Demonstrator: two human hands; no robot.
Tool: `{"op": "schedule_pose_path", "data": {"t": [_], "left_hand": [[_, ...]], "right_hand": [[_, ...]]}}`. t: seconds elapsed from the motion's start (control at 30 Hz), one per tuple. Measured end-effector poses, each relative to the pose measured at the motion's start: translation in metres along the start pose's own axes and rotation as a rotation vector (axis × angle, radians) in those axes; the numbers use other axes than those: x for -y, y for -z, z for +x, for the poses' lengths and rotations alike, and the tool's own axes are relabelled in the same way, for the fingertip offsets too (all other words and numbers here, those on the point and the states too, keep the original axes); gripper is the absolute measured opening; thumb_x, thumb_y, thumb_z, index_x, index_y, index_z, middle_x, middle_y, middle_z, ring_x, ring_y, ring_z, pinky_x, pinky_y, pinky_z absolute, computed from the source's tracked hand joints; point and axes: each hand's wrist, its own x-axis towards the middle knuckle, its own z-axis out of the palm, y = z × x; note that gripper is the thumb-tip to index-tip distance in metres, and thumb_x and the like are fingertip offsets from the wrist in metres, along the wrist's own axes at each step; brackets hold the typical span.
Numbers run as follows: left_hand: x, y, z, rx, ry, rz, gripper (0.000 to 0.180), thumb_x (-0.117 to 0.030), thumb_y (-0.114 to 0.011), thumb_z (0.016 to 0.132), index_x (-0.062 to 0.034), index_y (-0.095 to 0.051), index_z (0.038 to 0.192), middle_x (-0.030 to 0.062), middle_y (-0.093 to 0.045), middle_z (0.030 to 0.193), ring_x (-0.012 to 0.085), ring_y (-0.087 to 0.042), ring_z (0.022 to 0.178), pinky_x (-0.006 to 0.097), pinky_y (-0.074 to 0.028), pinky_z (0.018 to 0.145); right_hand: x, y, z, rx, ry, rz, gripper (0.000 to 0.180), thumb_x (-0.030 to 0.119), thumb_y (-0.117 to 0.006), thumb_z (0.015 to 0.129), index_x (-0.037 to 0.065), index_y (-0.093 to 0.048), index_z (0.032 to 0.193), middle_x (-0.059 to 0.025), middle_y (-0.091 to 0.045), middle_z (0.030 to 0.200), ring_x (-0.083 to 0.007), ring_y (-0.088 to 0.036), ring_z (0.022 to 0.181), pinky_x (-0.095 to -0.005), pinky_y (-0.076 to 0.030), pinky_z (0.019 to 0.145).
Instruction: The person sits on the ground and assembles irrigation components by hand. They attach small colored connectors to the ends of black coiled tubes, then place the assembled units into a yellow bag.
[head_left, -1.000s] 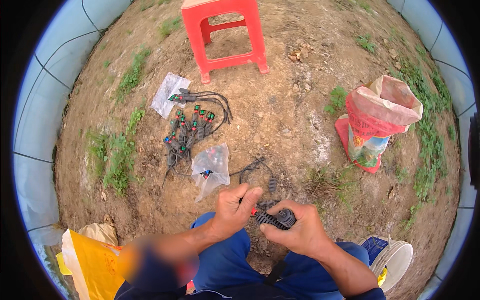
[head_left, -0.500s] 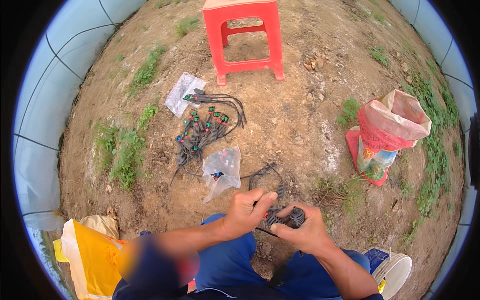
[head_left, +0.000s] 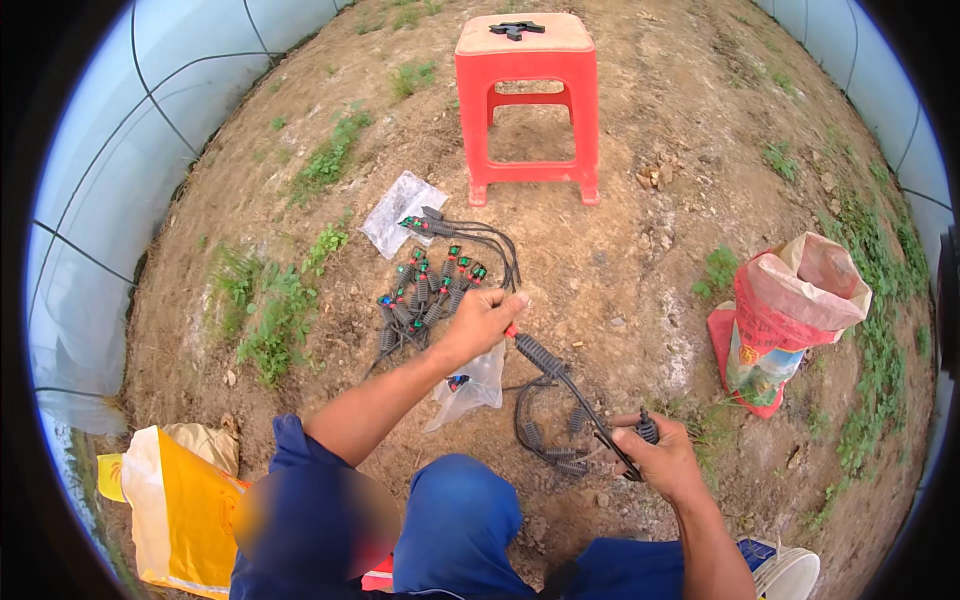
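My left hand [head_left: 485, 327] is closed around the head end of a hanging sprinkler, where a red fitting shows past the fingers. From there, the sprinkler's black ribbed body [head_left: 541, 356] and thin black tube stretch down to the right. My right hand [head_left: 660, 455] grips the tube's lower end; a second black ribbed piece [head_left: 647, 430] stands up between its fingers. Below and between the hands, several ribbed pieces with black tubes [head_left: 533, 434] lie on the soil. Under my left forearm, a clear plastic bag [head_left: 480, 385] is partly hidden.
A pile of sprinklers [head_left: 425, 290] with red and green heads lies left of my left hand, below another clear bag [head_left: 400, 212]. A red stool [head_left: 530, 120] bears small black pieces. A woven sack [head_left: 785, 320], a yellow bag [head_left: 190, 510] and a white bucket [head_left: 795, 573] stand around me.
My hands have drawn apart: the left moved up, the right moved right and slightly down. The sprinkler is now stretched between them. The view has shifted, showing the stool's top.
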Motion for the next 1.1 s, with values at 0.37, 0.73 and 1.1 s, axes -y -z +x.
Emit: {"op": "schedule_pose_path", "data": {"t": [0.37,0.73,1.1], "left_hand": [[0.009,0.124,0.139,-0.271,0.243,0.055,0.039,-0.041,-0.065,0.097,-0.0054,-0.057,0.083,-0.0017,-0.041,0.053,0.0097,-0.033,0.038,0.028,-0.026,0.036],[0.042,0.126,0.204,-0.417,0.181,0.118,0.038,-0.033,-0.072,0.093,0.0004,-0.056,0.085,0.0019,-0.045,0.058,0.0121,-0.037,0.042,0.032,-0.027,0.037],[0.067,0.146,0.218,-0.665,0.14,0.035,0.045,-0.03,-0.076,0.089,0.0086,-0.064,0.107,0.0118,-0.069,0.082,0.0181,-0.064,0.06,0.034,-0.053,0.045]], "right_hand": [[-0.004,0.012,0.018,-0.156,0.107,-0.147,0.02,0.008,-0.071,0.09,-0.003,-0.067,0.106,-0.0026,-0.066,0.071,-0.0081,-0.057,0.057,-0.0238,-0.047,0.053],[-0.009,0.003,0.023,-0.194,0.357,-0.479,0.025,0.007,-0.073,0.086,0.0,-0.068,0.109,-0.0008,-0.068,0.077,-0.0068,-0.056,0.063,-0.0253,-0.047,0.059],[0.005,-0.005,0.003,-0.191,0.226,-0.539,0.022,0.008,-0.075,0.085,0.001,-0.069,0.105,-0.0062,-0.068,0.077,-0.0102,-0.064,0.07,-0.0278,-0.052,0.067]]}}
